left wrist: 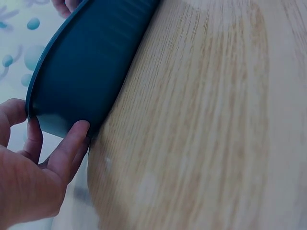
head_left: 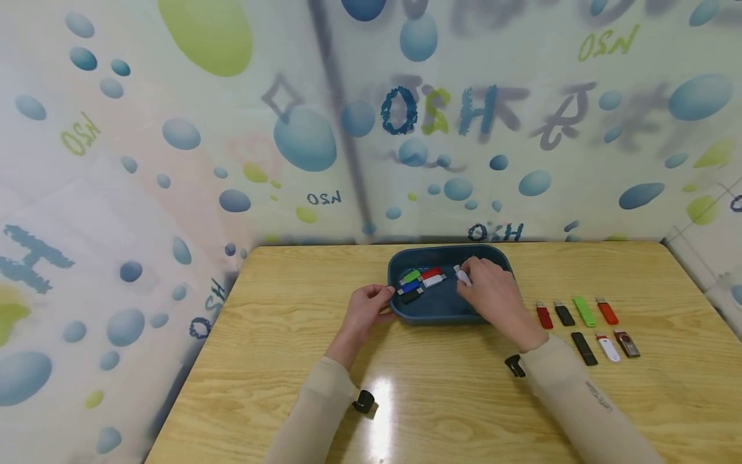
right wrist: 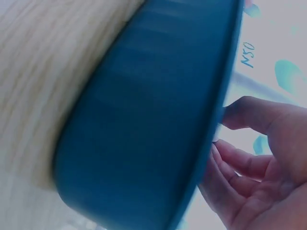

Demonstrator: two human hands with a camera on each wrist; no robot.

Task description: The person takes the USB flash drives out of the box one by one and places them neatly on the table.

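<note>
A dark blue plastic tray (head_left: 443,321) stands on the wooden table. My left hand (head_left: 365,309) grips its left end, with fingertips at the rim and against the outer wall in the left wrist view. Over the tray's right half, my right hand (head_left: 493,293) pinches a white USB stick (head_left: 463,276), its metal plug pointing away. In the right wrist view the tray wall hides most of that stick. Grouped inside at the left lie a green USB stick (head_left: 410,276), a red one (head_left: 431,273), a white one (head_left: 433,281), a blue one (head_left: 409,287) and a black one (head_left: 412,296).
Right of the tray, several USB sticks lie in two rows on the table (head_left: 666,399), among them a light green one (head_left: 585,312), an orange-red one (head_left: 607,311) and a long black one (head_left: 583,348). A patterned curtain (head_left: 359,174) hangs behind the table's back edge.
</note>
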